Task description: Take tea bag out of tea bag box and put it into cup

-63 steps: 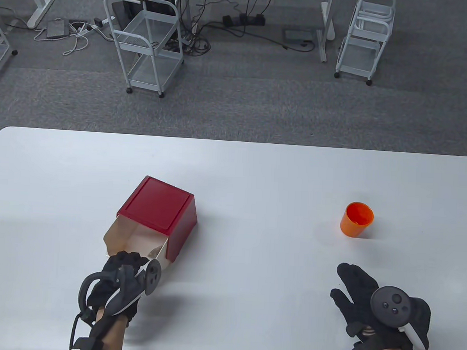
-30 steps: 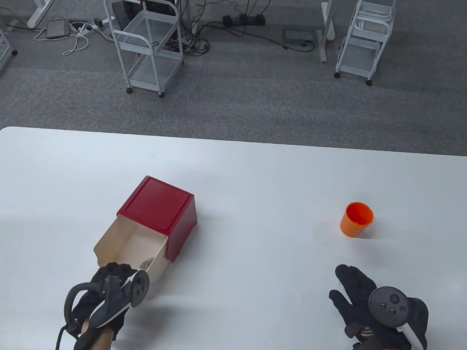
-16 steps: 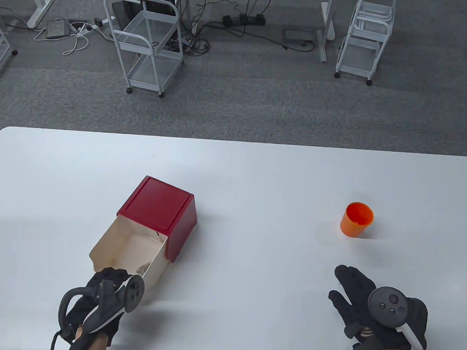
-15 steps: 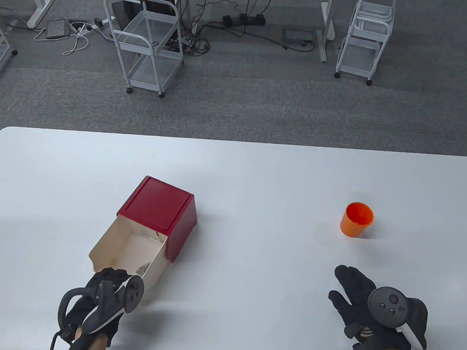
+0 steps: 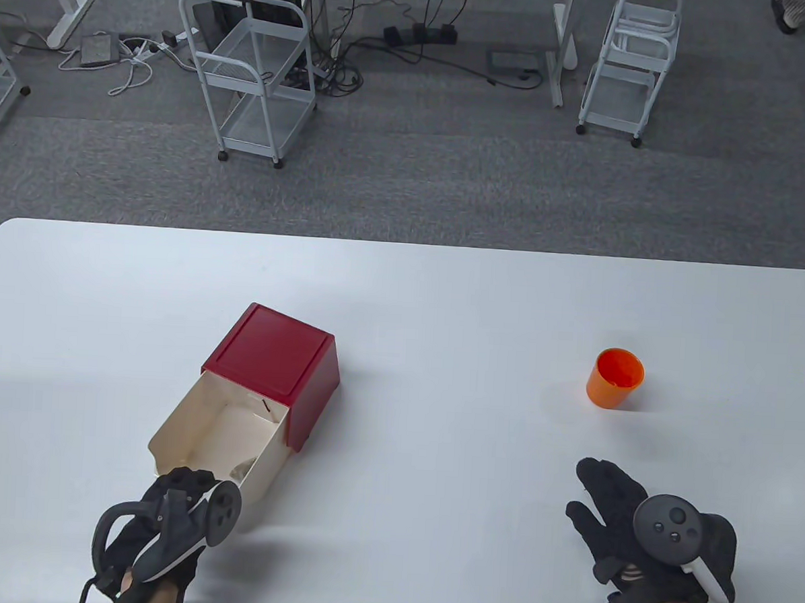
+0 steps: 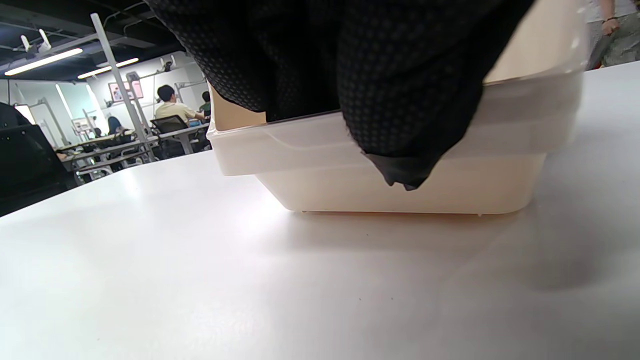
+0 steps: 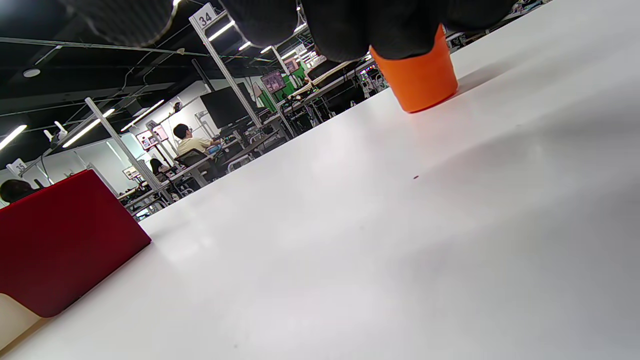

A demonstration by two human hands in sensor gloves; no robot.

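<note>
Tea bag box lies lower left of centre, its cream drawer extending toward lower left. Your left hand grips the drawer's front; your right hand rests spread on the bench.

sign "34" on background post | sign "35" on another post

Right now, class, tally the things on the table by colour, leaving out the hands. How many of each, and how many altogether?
Red: 1, the box cover
Cream: 1, the drawer pulled out of it
Orange: 1, the cup
Total: 3
</note>
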